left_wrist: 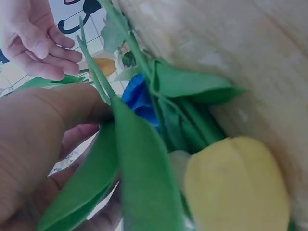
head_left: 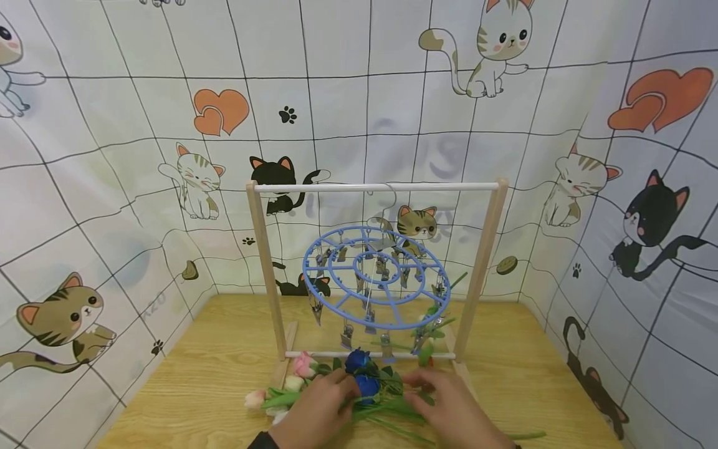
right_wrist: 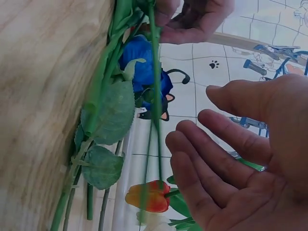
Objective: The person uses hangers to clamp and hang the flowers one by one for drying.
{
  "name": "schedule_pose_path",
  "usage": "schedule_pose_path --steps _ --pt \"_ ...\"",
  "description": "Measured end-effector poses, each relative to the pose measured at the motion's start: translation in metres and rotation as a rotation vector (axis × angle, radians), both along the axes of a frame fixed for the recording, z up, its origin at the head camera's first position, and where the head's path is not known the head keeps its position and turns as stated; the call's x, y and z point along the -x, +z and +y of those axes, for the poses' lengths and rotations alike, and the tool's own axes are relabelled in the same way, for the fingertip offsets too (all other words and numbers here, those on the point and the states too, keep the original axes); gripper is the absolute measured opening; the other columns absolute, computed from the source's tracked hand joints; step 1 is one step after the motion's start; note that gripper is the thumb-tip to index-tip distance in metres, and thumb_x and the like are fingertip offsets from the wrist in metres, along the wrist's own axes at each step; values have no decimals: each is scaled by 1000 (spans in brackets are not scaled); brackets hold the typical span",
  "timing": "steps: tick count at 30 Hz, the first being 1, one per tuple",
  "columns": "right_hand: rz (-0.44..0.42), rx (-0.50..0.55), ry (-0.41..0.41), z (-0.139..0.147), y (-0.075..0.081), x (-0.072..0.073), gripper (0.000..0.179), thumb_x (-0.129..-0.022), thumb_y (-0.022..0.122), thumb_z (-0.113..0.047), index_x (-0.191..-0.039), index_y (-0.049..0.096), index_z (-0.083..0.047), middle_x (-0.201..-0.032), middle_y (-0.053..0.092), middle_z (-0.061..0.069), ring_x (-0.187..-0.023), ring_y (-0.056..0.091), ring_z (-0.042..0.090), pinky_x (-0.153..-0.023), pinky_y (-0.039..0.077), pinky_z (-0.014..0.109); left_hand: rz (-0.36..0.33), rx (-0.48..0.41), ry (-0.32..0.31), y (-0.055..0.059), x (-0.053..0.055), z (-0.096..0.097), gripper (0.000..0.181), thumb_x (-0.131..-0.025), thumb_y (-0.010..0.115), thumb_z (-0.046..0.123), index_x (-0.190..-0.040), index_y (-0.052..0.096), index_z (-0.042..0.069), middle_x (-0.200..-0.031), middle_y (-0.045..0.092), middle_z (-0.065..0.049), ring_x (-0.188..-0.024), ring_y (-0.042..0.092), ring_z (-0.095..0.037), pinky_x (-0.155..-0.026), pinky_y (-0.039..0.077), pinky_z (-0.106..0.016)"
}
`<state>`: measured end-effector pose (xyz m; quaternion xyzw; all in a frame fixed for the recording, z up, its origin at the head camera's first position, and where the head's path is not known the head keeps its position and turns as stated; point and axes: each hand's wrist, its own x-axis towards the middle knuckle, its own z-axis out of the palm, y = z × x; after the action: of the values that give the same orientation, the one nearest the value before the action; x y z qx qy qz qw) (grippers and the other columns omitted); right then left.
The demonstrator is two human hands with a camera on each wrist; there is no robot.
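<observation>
Head view: on a pale wood-grain worktop [head_left: 179, 374] I see a loose bunch of artificial flowers with long green stems [head_left: 392, 408]. It lies crosswise, most of its pink and cream blooms [head_left: 304, 364] to the left, its stems running right. Two deep-blue, many-petalled roses [head_left: 367, 388] sit near its middle. The left hand [head_left: 322, 405] is over the bloom side, the right hand [head_left: 451, 405] over the stem side, so the bunch's long axis runs from one to the other. Just behind is a wooden rack with white rods [head_left: 263, 268], carrying a round blue plastic hanger with metal clips [head_left: 392, 326].

Left wrist view: the left hand pinches a slim green stem [left_wrist: 94, 65] between thumb and fingers, just above a broad green leaf [left_wrist: 144, 163]. This hand is the nearer one, being in contact. From its grip the stem points toward the right hand's side; I would work from that relation. A smooth yellow tulip [left_wrist: 236, 185] lies close by.

Right wrist view: the right hand is loose and unloaded, fingers spread, palm facing the stems across a gap. Beyond its fingertips shows an orange-and-red tulip [right_wrist: 148, 197].
</observation>
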<state>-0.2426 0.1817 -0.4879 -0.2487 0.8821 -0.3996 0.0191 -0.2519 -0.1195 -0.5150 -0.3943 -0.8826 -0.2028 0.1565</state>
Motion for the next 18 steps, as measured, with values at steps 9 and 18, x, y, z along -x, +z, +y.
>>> schedule_pose_path --steps 9,18 --pt "53 -26 19 0 3 1 37 -98 59 -54 -123 67 -28 -120 67 -9 -109 63 21 -86 56 43 -77 -71 -37 15 -3 2 23 -90 75 6 -109 66 15 -103 51 8 -85 54 1 -66 47 -9" --pt "153 11 -28 -2 2 2 27 -97 65 -45 -119 69 -30 -95 67 -17 -85 64 5 -69 57 29 98 -150 -42 32 -7 1 30 -89 76 7 -114 65 20 -111 56 7 -99 57 -7 -82 52 -16"
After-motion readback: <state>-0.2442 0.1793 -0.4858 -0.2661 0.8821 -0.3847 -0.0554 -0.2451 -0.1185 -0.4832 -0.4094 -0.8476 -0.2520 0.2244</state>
